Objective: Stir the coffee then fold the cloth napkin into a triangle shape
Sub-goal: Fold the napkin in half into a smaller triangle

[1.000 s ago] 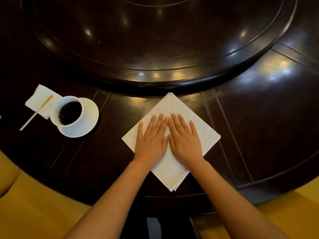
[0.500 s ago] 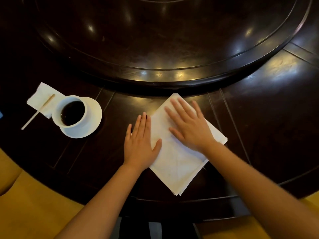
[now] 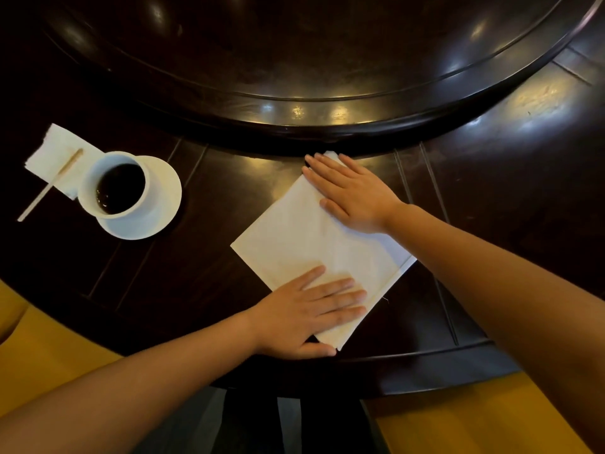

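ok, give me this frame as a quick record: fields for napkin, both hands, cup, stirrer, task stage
napkin: white cloth napkin, flat on the dark table, lying as a diamond, not yet a triangle
left hand: left hand flat, palm down on the near corner
right hand: right hand flat, palm down on the far corner
cup: white cup of dark coffee on a saucer, left of the napkin
stirrer: wooden stirrer on a paper napkin, out of the cup
stage: smoothing, fold pending

One cup (image 3: pixel 113 185) of coffee is sitting on one saucer (image 3: pixel 163 204). Left of the cup, one stir stick (image 3: pixel 49 188) is lying on one small paper napkin (image 3: pixel 49 152). Right of the cup, one cloth napkin (image 3: pixel 294 234) is lying flat, and two hands are pressing on it.
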Action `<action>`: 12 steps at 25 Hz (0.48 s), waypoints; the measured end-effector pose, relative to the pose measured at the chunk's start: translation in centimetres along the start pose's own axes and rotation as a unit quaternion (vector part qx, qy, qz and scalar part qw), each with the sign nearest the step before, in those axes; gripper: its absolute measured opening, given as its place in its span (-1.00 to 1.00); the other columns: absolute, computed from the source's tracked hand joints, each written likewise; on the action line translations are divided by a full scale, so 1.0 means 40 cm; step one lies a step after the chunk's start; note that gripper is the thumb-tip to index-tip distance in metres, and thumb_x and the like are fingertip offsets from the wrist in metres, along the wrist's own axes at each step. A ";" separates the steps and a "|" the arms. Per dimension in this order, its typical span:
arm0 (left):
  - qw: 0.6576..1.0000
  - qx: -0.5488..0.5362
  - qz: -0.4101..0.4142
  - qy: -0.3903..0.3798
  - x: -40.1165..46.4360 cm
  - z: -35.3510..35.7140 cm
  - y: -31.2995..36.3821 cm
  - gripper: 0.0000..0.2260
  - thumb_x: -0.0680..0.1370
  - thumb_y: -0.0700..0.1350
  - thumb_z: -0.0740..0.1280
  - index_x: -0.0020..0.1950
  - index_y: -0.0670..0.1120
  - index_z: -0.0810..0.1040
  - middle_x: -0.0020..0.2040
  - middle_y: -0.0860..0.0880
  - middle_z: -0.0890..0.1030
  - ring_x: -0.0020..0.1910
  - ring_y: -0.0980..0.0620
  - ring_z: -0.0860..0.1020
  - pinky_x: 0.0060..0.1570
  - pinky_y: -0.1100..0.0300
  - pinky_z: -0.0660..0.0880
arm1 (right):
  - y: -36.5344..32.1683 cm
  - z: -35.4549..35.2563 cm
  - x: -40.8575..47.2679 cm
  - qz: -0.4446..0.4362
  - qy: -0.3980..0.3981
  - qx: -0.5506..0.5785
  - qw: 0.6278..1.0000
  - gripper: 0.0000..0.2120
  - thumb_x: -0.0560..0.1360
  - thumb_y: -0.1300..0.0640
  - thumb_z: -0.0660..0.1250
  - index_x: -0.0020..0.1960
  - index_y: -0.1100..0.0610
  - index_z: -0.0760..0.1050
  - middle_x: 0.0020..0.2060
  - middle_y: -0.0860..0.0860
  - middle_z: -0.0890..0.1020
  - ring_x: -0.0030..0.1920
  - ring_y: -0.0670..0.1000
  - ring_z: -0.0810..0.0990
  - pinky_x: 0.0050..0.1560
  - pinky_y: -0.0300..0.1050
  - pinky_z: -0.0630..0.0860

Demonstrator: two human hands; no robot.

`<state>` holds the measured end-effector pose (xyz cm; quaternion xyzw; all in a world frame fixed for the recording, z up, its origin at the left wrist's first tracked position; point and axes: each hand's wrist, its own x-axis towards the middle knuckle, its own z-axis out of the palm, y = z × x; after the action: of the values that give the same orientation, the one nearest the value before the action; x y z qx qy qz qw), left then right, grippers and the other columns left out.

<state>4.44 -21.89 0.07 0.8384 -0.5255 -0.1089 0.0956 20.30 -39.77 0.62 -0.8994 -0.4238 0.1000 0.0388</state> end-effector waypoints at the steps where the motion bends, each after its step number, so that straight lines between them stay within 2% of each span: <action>1: 1.000 0.007 0.010 -0.014 -0.007 -0.003 0.004 -0.38 0.57 0.23 0.05 0.53 -0.06 0.08 0.54 -0.04 0.06 0.52 -0.01 -0.10 0.43 -0.09 -0.12 | 0.001 -0.001 -0.001 0.001 -0.003 0.002 1.000 -0.44 0.57 -0.10 -0.20 0.51 0.11 -0.11 0.51 0.08 -0.01 0.49 0.01 -0.13 0.47 -0.01 -0.20; 4: 0.999 0.039 0.012 -0.021 -0.017 0.002 0.019 -0.33 0.54 0.25 0.09 0.53 -0.09 0.08 0.54 -0.07 0.10 0.52 -0.03 -0.07 0.42 -0.09 -0.09 | -0.001 -0.001 -0.001 0.002 -0.005 0.001 1.000 -0.44 0.57 -0.10 -0.21 0.51 0.10 -0.12 0.52 0.08 -0.02 0.49 0.01 -0.15 0.46 -0.01 -0.21; 8: 0.998 0.031 -0.014 0.052 -0.011 0.020 0.046 -0.39 0.53 0.24 0.17 0.44 -0.12 0.30 0.46 -0.09 0.33 0.48 -0.05 0.15 0.38 -0.06 0.15 | -0.001 0.002 -0.002 0.007 -0.003 -0.001 1.000 -0.44 0.57 -0.10 -0.21 0.51 0.10 -0.13 0.52 0.08 -0.02 0.49 0.01 -0.15 0.46 -0.01 -0.22; 10: 0.994 0.013 -0.024 0.107 -0.007 0.023 0.049 -0.46 0.53 0.23 0.20 0.36 -0.10 0.43 0.37 -0.11 0.44 0.43 -0.08 0.29 0.30 -0.03 0.31 | -0.003 0.002 -0.003 0.007 -0.005 -0.001 1.000 -0.44 0.57 -0.11 -0.23 0.51 0.10 -0.13 0.52 0.08 -0.02 0.49 0.02 -0.15 0.46 -0.01 -0.22; 12: 0.989 0.004 -0.034 0.143 -0.010 0.027 0.052 -0.51 0.53 0.23 0.23 0.27 -0.09 0.51 0.22 -0.10 0.56 0.28 -0.08 0.43 0.12 0.03 0.43 | -0.004 0.001 -0.004 0.012 -0.003 0.003 1.000 -0.43 0.56 -0.12 -0.23 0.51 0.10 -0.13 0.52 0.08 -0.02 0.49 0.03 -0.15 0.46 -0.01 -0.22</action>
<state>2.18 -22.48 -0.37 0.8628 -0.4784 0.0108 0.1629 20.05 -39.79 0.64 -0.9039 -0.4130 0.1047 0.0387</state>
